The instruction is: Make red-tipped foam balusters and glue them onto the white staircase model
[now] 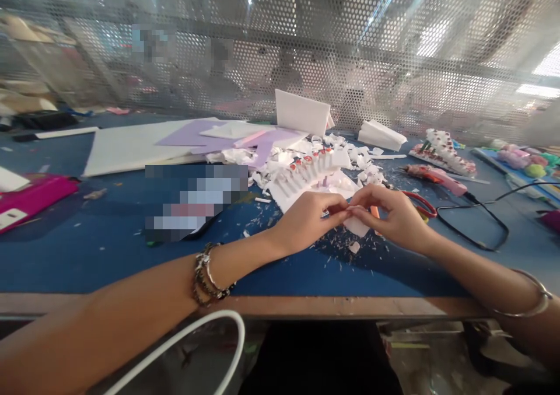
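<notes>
My left hand [308, 217] and my right hand [389, 214] meet over the blue table [109, 249], fingers pinched together on a small white foam piece [356, 226]. The pinch point is between both thumbs and forefingers. Just behind my hands lies a white foam model [306, 170] with a row of small red-topped pieces along it. White scraps and shavings [354, 247] litter the table beneath my hands.
Red-handled scissors [422, 204] lie right of my right hand, with a glue gun [433, 177] and black cable [476, 226] beyond. White and purple foam sheets [144, 144] lie at back left, a pink box [30, 199] far left. A perforated metal screen [280, 45] closes the back.
</notes>
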Available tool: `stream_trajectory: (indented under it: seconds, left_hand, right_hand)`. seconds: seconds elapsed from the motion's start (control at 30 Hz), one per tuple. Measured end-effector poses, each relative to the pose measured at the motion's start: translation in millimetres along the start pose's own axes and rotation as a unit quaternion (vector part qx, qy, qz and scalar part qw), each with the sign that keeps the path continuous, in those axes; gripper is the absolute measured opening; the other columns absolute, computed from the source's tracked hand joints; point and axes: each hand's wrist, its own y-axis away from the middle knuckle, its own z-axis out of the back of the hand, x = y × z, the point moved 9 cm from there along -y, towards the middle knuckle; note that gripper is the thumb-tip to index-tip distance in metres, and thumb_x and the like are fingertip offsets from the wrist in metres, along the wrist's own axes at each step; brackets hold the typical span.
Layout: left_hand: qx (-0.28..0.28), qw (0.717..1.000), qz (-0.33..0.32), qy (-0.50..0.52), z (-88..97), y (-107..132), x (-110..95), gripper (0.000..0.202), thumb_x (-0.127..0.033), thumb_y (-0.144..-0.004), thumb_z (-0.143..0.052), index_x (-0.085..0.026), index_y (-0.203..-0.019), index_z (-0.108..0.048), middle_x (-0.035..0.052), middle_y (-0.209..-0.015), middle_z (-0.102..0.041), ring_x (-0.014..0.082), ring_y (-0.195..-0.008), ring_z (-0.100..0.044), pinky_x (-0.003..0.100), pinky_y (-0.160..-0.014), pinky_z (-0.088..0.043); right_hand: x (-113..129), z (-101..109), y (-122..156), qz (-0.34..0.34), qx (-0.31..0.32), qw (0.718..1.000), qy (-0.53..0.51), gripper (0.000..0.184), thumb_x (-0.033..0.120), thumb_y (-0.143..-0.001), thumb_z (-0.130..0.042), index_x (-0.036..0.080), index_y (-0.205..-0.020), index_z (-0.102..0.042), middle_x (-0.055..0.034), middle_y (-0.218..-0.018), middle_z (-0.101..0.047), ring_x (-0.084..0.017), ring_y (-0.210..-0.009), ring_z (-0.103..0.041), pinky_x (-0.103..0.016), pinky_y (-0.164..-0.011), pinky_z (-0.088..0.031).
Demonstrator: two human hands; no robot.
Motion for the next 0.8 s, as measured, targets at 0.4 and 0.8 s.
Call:
stream_trajectory:
  seconds: [0.4, 0.8]
  left_hand:
    - [0.003, 0.999, -0.021, -0.036, -3.6, 0.5, -4.2, 0.025, -0.029, -0.086, -0.043, -0.014, -0.070, -0.056, -0.0005, -0.063, -0.056, 0.0101, -0.061, -0.053, 0.021, -0.059, -0.039]
    - [-0.005, 0.999, 0.018, 0.032, -1.5, -0.5, 5.2, 0.028, -0.035, -0.083, -0.048, -0.015, -0.064, -0.054, -0.0025, -0.055, -0.051, 0.0075, -0.054, -0.047, 0.019, -0.053, -0.037]
  right_hand:
    - [-5.0, -2.4, -0.5, -0.031, 0.012, 0.996, -0.077, 0.013, 0.028, -0.081, -0.053, 0.015, -0.082, -0.054, 0.0001, -0.071, -0.059, -0.006, -0.061, -0.054, -0.017, -0.053, -0.042]
    - [-10.2, -7.4, 0.1, -0.048, 0.018, 0.993, -0.107, 0.015, 0.027, -0.083, -0.051, 0.016, -0.093, -0.051, 0.0013, -0.069, -0.057, -0.006, -0.060, -0.054, -0.018, -0.053, -0.043]
